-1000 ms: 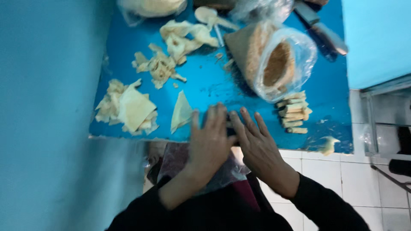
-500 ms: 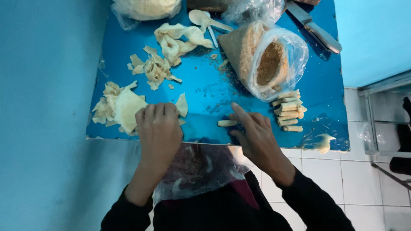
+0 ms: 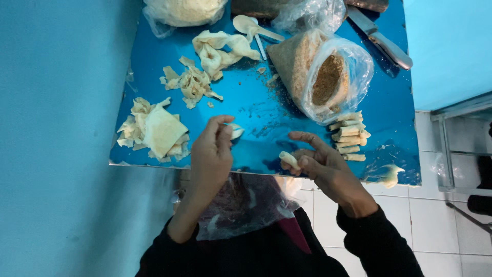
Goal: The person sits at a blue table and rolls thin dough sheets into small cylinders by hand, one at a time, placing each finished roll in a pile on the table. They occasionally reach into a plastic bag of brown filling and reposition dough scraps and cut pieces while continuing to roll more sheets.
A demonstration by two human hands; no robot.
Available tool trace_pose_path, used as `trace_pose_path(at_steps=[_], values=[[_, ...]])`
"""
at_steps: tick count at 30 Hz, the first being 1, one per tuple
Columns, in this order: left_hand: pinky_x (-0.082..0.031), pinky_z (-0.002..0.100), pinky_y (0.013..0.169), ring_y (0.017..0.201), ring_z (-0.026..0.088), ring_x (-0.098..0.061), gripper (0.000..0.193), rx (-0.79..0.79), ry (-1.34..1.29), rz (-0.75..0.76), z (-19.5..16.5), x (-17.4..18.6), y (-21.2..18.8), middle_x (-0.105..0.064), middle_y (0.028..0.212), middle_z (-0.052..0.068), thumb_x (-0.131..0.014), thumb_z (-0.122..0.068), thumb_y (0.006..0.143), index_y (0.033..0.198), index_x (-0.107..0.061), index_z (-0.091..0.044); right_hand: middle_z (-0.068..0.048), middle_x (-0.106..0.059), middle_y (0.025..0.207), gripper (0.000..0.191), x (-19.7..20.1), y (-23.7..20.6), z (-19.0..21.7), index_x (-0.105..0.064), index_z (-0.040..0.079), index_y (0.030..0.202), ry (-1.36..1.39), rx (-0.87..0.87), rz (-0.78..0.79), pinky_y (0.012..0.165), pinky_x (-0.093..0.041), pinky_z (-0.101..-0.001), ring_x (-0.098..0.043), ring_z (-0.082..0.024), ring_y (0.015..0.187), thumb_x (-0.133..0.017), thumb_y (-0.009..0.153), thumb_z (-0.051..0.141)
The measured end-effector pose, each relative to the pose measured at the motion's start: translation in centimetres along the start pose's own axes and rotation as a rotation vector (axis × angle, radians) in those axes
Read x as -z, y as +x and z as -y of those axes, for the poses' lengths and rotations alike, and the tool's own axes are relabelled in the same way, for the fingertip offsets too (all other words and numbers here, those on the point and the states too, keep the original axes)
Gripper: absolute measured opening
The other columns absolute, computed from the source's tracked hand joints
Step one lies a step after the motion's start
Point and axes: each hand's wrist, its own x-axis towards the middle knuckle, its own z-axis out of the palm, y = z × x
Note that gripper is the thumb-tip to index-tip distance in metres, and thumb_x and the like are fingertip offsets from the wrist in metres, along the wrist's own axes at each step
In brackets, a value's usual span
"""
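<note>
My right hand (image 3: 323, 165) pinches a small rolled pastry piece (image 3: 288, 159) between thumb and fingers, just above the near edge of the shiny blue table (image 3: 256, 110). My left hand (image 3: 211, 154) is raised beside it and holds a pale scrap of wrapper (image 3: 234, 131) at its fingertips. A row of finished rolls (image 3: 349, 135) lies to the right of my right hand. A stack of square wrappers (image 3: 154, 131) sits left of my left hand.
An open plastic bag of brown crumbs (image 3: 323, 77) lies behind the rolls. Torn wrapper scraps (image 3: 193, 82), crumpled wrappers (image 3: 220, 48), a white spoon (image 3: 251, 26) and a knife (image 3: 382, 38) sit farther back. A plastic bag (image 3: 246, 205) rests on my lap. White tiled floor shows at right.
My left hand has lifted off the table and turned, now holding a wrapper scrap. My right hand has picked the roll up from the table edge.
</note>
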Motion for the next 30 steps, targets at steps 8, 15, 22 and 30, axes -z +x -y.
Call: trace_pose_path(at_steps=[8,15,22,30], values=[[-0.059,0.036,0.061,0.080,0.024,-0.078,0.024,-0.076,0.060,0.043,-0.7,-1.2,-0.3,-0.077,0.091,0.013,-0.065,-0.020,0.100,0.120,-0.065,-0.005,-0.016,-0.075,0.102,0.058,1.1,-1.0,0.6,-0.046,0.003,0.149,-0.036,-0.038,-0.083,0.082,-0.055,-0.0353,-0.068,-0.023,0.095,-0.062,0.097,0.019],[-0.061,0.032,0.064,0.081,0.017,-0.080,0.021,0.008,-0.030,0.074,0.4,-0.6,0.1,-0.079,0.092,0.011,-0.062,-0.018,0.103,0.118,-0.066,-0.003,-0.018,-0.074,0.120,0.060,5.0,-3.5,1.4,-0.035,0.001,0.151,-1.181,0.544,-0.618,0.096,-0.058,-0.0419,-0.070,-0.030,0.115,-0.064,0.098,-0.003],[-0.057,0.024,0.065,0.078,0.009,-0.071,0.027,0.112,-0.258,0.198,0.2,-2.7,-0.2,-0.080,0.094,0.008,-0.076,-0.017,0.091,0.112,-0.068,-0.001,-0.025,-0.065,0.131,0.059,6.6,-3.9,0.7,-0.034,0.001,0.152,-1.386,0.633,-0.686,0.094,-0.060,-0.0437,-0.068,-0.036,0.121,-0.058,0.101,-0.014],[-0.059,0.025,0.070,0.083,0.010,-0.073,0.018,0.050,-0.483,0.392,-1.5,-7.0,-2.4,-0.077,0.091,0.009,-0.063,-0.015,0.103,0.113,-0.066,-0.001,-0.014,-0.059,0.145,0.061,1.1,-2.5,-2.2,-0.030,0.003,0.152,-0.374,0.341,-0.207,0.108,-0.052,-0.0395,-0.060,-0.025,0.133,-0.057,0.098,0.001]])
